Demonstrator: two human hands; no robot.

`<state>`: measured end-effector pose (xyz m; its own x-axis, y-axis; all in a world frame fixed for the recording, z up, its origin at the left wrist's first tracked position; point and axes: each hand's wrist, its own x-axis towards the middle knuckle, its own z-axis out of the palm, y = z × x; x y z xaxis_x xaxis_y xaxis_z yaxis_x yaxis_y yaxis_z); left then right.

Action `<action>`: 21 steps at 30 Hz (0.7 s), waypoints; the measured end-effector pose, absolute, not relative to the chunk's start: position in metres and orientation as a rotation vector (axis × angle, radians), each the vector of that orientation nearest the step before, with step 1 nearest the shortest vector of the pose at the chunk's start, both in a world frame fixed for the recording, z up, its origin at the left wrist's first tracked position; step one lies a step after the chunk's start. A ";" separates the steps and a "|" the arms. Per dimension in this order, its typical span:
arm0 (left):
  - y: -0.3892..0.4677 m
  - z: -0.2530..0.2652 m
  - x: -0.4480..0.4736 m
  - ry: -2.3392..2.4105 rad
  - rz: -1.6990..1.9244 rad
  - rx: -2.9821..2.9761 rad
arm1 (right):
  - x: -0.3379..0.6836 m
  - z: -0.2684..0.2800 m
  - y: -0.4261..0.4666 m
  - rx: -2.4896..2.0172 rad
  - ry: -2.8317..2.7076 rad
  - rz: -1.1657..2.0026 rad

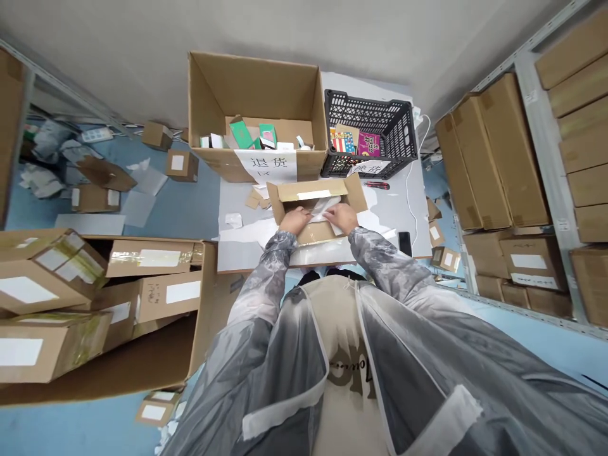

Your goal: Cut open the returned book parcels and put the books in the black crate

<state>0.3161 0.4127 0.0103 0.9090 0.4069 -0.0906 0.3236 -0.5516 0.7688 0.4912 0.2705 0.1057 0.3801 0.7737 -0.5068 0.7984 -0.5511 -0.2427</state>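
Observation:
An opened cardboard box [311, 191] with its flaps spread stands on the table in front of me. Across its opening lies thin white wrapping [323, 206], paper or plastic, I cannot tell which. At the box's left side my left hand [295, 220] has its fingers closed on the left end of this wrapping. My right hand [342, 216] pinches the other end near the right side. What lies deeper in the box is mostly hidden by the hands and the wrapping.
Behind stand a large carton [256, 82] holding green boxes and a black crate [375, 114] with books. A red-and-black cutter [377, 185] and a phone [405, 243] lie to the right. A big carton [194, 329] of parcels is on the left; shelving [536, 120] stands right.

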 end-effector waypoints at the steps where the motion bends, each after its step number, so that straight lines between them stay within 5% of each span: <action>1: 0.410 0.009 0.314 0.513 0.119 2.216 | 0.492 0.105 0.276 2.608 1.517 -0.847; 10: 0.387 0.039 0.266 0.901 0.700 2.095 | 0.490 0.064 0.330 2.790 1.224 -1.184; 14: 0.371 0.035 0.229 1.333 0.947 1.724 | 0.507 0.079 0.288 2.723 1.558 -1.189; 17: 0.377 0.013 0.211 1.554 0.869 1.245 | 0.528 0.091 0.229 3.218 1.592 -0.845; 19: 0.388 -0.002 0.210 1.600 0.733 0.944 | 0.546 0.091 0.199 3.633 1.202 -0.415; 21: 0.398 -0.012 0.217 1.523 0.628 0.882 | 0.565 0.081 0.186 3.898 0.655 -0.383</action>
<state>0.2170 0.3984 -0.0124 -0.0047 0.8188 -0.5741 0.1764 0.5658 0.8055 0.5646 0.1856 0.0815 0.9387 0.3426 -0.0370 0.2002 -0.6296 -0.7507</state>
